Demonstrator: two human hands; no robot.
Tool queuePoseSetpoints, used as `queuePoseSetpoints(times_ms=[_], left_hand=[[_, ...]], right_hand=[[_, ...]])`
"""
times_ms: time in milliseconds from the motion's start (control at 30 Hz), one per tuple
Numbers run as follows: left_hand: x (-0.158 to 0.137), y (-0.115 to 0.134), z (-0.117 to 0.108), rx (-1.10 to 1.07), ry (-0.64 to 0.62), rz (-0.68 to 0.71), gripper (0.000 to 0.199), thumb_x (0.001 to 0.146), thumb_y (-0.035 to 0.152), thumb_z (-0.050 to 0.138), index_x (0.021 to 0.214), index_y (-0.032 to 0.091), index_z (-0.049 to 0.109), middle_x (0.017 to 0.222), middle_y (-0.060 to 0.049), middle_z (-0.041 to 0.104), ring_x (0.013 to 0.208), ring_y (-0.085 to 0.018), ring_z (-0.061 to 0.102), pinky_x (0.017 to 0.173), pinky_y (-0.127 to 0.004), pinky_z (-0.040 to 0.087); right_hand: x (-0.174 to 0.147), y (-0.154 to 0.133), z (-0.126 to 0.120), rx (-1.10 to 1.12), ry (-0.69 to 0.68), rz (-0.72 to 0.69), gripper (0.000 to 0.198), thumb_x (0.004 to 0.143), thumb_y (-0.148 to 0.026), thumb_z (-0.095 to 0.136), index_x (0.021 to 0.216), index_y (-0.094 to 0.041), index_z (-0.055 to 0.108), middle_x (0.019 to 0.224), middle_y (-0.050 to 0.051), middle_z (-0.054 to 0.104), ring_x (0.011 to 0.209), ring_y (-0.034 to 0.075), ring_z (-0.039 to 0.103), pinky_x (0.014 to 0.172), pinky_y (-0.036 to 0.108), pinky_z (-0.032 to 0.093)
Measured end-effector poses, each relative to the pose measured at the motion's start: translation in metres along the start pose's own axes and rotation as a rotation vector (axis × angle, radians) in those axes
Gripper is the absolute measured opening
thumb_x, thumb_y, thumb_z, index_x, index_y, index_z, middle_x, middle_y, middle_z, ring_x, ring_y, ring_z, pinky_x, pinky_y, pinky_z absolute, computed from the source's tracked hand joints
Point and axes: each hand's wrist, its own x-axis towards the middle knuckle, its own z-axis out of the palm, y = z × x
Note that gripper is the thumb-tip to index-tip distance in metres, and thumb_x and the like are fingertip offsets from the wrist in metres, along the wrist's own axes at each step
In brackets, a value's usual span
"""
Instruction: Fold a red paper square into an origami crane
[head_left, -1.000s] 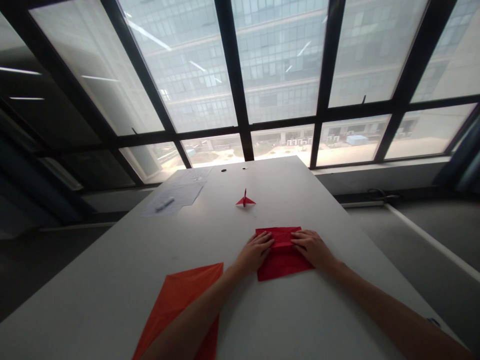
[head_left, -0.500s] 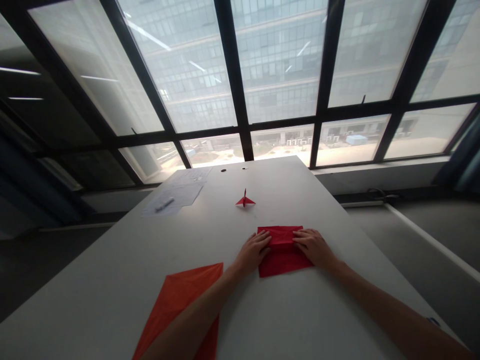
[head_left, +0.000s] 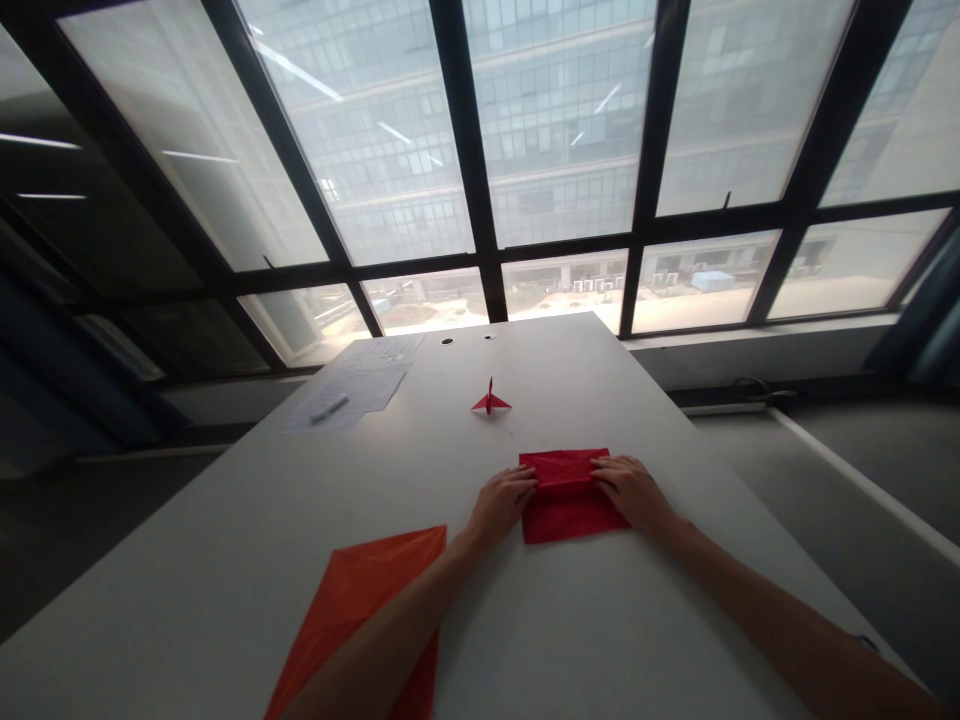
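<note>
A red sheet of paper point(head_left: 570, 505) lies on the white table in front of me, with a raised fold across its middle. My left hand point(head_left: 502, 505) grips the fold at its left end, fingers pressed together and thumb tucked below. At the right end my right hand point(head_left: 634, 490) holds the same fold between fingers and thumb. Beyond the sheet stands a small red folded-paper figure point(head_left: 491, 402) with pointed sides and an upright tip. Under my left forearm is an orange sheet of paper point(head_left: 375, 580), partly covered by the arm.
Printed white sheets point(head_left: 367, 375) lie at the table's far left, with a whitish marker-like object point(head_left: 328, 408) on them. Two round holes point(head_left: 447, 341) sit near the far edge of the table point(head_left: 570, 370). Large dark-framed windows stand behind it.
The red sheet has shifted slightly away from me and to the right. Both hands stay at the ends of its fold; the left fingers have drawn in closer together.
</note>
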Motion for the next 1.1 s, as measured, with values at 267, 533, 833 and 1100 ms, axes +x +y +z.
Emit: queuePoseSetpoints(times_ms=[267,533,833,1100], left_hand=[[-0.001,-0.001,-0.002,-0.021,0.056,-0.084,0.028,0.093,0.022,0.053,0.112,0.029,0.073,0.126,0.002,0.067,0.122,-0.022,0.059,0.108,-0.042,0.047],[0.000,0.001,-0.003,-0.019,0.061,-0.087,0.026,0.092,0.020,0.053,0.099,0.028,0.076,0.120,0.002,0.070,0.118,-0.022,0.061,0.106,-0.040,0.048],[0.000,0.012,-0.007,-0.032,0.066,-0.040,0.036,0.098,0.036,0.047,0.128,0.026,0.063,0.129,-0.004,0.065,0.123,-0.023,0.058,0.111,-0.043,0.043],[-0.002,0.009,-0.005,-0.015,-0.065,0.104,0.037,0.097,0.033,0.051,0.132,0.027,0.061,0.142,-0.006,0.054,0.134,-0.026,0.047,0.115,-0.045,0.038]], right_hand=[[0.000,0.003,-0.001,-0.006,0.020,0.010,0.027,0.091,-0.019,0.053,0.102,-0.025,0.077,0.118,0.006,0.071,0.109,0.027,0.064,0.101,0.048,0.042],[0.000,0.003,-0.001,0.008,0.003,0.004,0.027,0.092,-0.019,0.053,0.103,-0.024,0.076,0.119,0.006,0.071,0.111,0.027,0.063,0.101,0.048,0.042],[0.000,0.004,0.002,0.056,-0.012,-0.027,0.026,0.091,-0.021,0.054,0.104,-0.024,0.076,0.122,0.006,0.070,0.113,0.027,0.063,0.102,0.048,0.042],[0.000,0.000,0.002,0.079,-0.045,-0.053,0.029,0.088,-0.020,0.058,0.113,-0.023,0.072,0.126,0.006,0.067,0.117,0.028,0.060,0.105,0.048,0.040]])
